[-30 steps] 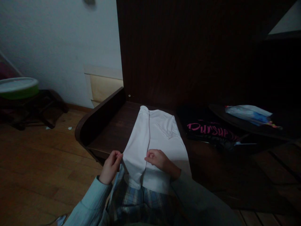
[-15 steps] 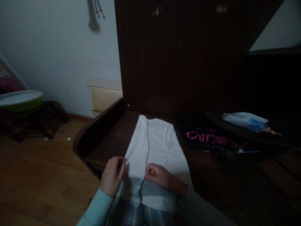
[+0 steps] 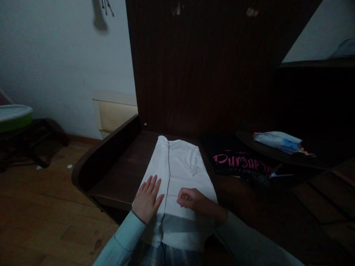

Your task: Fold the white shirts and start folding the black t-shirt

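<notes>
At the near edge, blue plaid cloth (image 3: 174, 255) is partly covered by the lower end of a smooth white fabric garment (image 3: 180, 179), which is laid lengthwise on a dark brown wooden bench (image 3: 124, 173), apparently so that its full length is supported and within reach. A strip along its left side is folded over, and on this strip the left hand (image 3: 146, 199) is laid palm down, fingers straight and slightly apart, presumably so that the layer is kept flat. The right hand (image 3: 191, 199) is held over the wider part, its fingers curled together; no cloth is seen pinched, and whether the garment is touched cannot be told. Farther right, black folded fabric with pink lettering (image 3: 238, 162) is set aside, beside a clear-and-blue plastic packet (image 3: 280, 142). Behind, the bench is backed by a tall dark wooden panel (image 3: 208, 74).
</notes>
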Tool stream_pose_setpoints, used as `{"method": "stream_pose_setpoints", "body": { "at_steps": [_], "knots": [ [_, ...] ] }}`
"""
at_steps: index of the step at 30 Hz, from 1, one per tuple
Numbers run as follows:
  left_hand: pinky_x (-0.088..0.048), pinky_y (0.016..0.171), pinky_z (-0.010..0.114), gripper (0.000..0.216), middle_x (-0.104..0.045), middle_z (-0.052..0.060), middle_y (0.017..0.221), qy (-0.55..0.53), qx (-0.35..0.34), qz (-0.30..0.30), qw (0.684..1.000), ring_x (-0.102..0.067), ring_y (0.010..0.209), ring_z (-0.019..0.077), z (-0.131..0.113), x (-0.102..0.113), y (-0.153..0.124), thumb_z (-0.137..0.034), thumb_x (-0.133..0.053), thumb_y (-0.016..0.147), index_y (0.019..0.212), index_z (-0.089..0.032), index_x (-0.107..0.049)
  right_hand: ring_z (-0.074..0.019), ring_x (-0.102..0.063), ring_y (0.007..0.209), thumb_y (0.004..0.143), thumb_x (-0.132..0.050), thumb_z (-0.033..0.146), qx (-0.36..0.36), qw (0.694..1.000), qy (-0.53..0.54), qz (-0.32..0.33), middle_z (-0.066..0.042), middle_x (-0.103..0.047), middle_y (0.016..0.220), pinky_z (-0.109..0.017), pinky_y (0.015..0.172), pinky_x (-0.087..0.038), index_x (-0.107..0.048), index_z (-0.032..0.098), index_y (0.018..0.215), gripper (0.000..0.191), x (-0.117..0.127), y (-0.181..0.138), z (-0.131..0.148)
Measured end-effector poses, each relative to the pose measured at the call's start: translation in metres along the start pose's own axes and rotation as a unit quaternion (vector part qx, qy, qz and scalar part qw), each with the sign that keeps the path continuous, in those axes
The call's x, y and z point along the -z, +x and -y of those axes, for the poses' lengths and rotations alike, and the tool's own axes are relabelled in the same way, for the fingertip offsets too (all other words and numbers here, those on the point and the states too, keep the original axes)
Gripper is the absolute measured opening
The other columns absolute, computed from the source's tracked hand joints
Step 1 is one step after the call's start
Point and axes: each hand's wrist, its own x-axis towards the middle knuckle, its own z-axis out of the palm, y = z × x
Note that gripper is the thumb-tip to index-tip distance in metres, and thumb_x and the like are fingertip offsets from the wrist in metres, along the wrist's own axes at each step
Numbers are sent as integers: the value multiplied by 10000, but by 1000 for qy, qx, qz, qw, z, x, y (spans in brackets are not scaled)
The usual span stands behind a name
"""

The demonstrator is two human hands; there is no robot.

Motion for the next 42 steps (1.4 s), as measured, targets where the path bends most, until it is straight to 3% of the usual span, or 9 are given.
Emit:
{"method": "stream_pose_setpoints", "body": {
  "at_steps": [3,6,9,12,15,21,26,36,42],
  "knots": [
    [-394,926,388,502,-432,94,1335,11,-2,-2,1000,-391,1228,258,-1,2,0,-438,-324,872,1267,-157,-453,-96,-475,567,752,-517,351,-17,999,-11,-26,22,-526,592,-204,528,-351,-519,165,700,193,20,10,-3],
    [-394,923,388,498,-430,93,1337,14,-3,-3,1000,-392,1227,254,-2,3,0,-432,-330,871,1266,-155,-453,-110,-500,610,734,-512,345,-5,991,-47,-123,15,-541,641,-211,556,-375,-521,176,735,169,42,26,-4],
    [-389,929,384,492,-428,89,1340,10,-1,-5,1000,-383,1233,249,-2,3,0,-427,-338,870,1267,-159,-451,-138,-532,719,727,-498,298,-24,959,-106,-262,-17,-575,761,-237,645,-404,-529,177,795,142,68,51,-8],
    [-383,935,382,488,-420,88,1346,2,4,-5,1000,-366,1245,243,-2,3,-1,-422,-343,871,1275,-165,-441,-177,-548,816,731,-463,226,-100,919,-180,-337,-79,-591,856,-270,732,-408,-557,142,817,153,93,79,-18],
    [-385,936,389,491,-411,89,1352,-1,5,8,1000,-362,1248,246,-2,5,-1,-417,-340,873,1279,-159,-436,-221,-531,944,728,-478,213,-141,887,-251,-361,-143,-570,990,-291,827,-385,-588,99,880,220,106,100,-35],
    [-376,951,399,503,-398,87,1360,-16,19,25,999,-351,1255,247,-3,7,0,-430,-341,869,1289,-167,-425,-298,-400,1159,799,-429,301,-117,843,-326,-411,-170,-476,1203,-405,940,-314,-561,142,1124,385,104,111,-77],
    [-372,953,395,499,-404,83,1357,-21,21,18,999,-346,1257,242,-4,5,-1,-425,-348,869,1295,-176,-417,-292,-393,1162,808,-409,358,-89,834,-343,-423,-133,-510,1202,-434,950,-308,-586,172,1094,385,104,115,-97],
    [-368,955,392,497,-399,87,1361,-12,17,35,999,-347,1256,241,-3,7,-2,-418,-337,873,1295,-166,-414,-249,-463,1095,779,-426,321,-28,851,-300,-431,-176,-485,1203,-345,957,-348,-543,48,1118,451,109,115,-94],
    [-421,893,391,531,-481,124,1292,-47,-7,105,993,-439,1182,275,6,26,15,-519,-420,806,1208,-186,-512,-265,-445,1111,778,-435,308,-44,841,-324,-432,-161,-458,1222,-374,962,-334,-548,98,1129,424,103,114,-90]
  ]
}}
